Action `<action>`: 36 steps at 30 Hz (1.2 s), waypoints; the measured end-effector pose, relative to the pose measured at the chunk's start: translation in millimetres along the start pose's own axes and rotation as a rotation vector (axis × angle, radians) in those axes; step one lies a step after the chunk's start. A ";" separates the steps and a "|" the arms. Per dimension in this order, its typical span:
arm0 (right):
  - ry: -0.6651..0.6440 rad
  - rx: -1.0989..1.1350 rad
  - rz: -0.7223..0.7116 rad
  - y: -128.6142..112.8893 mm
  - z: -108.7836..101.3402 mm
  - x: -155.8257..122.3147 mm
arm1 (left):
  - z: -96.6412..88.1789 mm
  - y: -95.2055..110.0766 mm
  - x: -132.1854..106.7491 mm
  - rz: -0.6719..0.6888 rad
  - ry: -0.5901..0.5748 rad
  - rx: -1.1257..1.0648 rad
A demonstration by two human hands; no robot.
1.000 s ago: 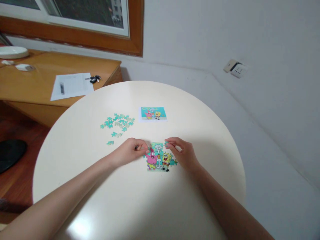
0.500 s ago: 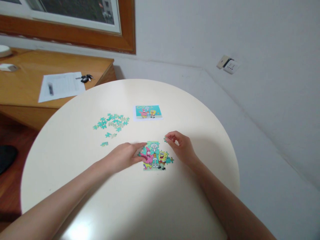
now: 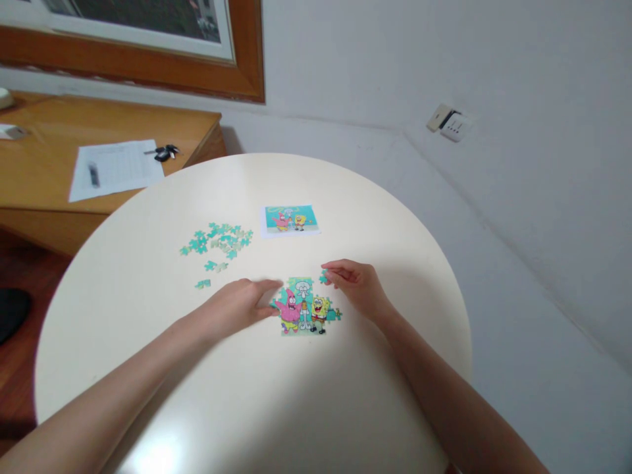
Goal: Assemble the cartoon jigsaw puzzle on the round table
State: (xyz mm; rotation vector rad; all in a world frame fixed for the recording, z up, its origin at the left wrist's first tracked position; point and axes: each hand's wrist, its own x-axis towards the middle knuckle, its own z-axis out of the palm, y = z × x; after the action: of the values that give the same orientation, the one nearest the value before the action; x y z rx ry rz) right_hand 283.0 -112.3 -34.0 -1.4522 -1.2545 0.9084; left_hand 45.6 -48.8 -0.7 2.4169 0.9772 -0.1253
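A partly joined jigsaw puzzle [image 3: 305,309] with a pink starfish, a pale tall figure and a yellow sponge lies flat on the white round table [image 3: 237,401]. At its left edge rests my left hand [image 3: 244,299], thumb and forefinger apart, the thumb touching the pieces by the starfish. Just above the puzzle's upper right side, my right hand [image 3: 358,283] pinches a small teal puzzle piece [image 3: 323,277] between thumb and fingers. That piece is apart from the joined part.
Loose teal and cream puzzle pieces [image 3: 217,239] are scattered at the left. A printed picture card [image 3: 291,219] lies behind the puzzle. Beyond, a wooden desk [image 3: 44,151] holds a paper sheet [image 3: 116,170] and keys [image 3: 166,153]. A wall socket [image 3: 455,126] is at right.
My left fingers have drawn back slightly left, uncovering more of the starfish. My right hand has turned a little, and more of the teal piece shows. The view has shifted slightly.
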 end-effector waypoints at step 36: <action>-0.211 -0.186 0.084 -9.4 -24.2 3.3 | -7.2 8.2 -1.6 -0.071 -0.071 0.021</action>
State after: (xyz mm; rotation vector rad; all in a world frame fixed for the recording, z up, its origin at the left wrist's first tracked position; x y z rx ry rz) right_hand 304.3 -113.8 -18.8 -1.5965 -1.4743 1.0450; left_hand 49.1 -51.0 9.4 2.3800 1.0347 -0.2459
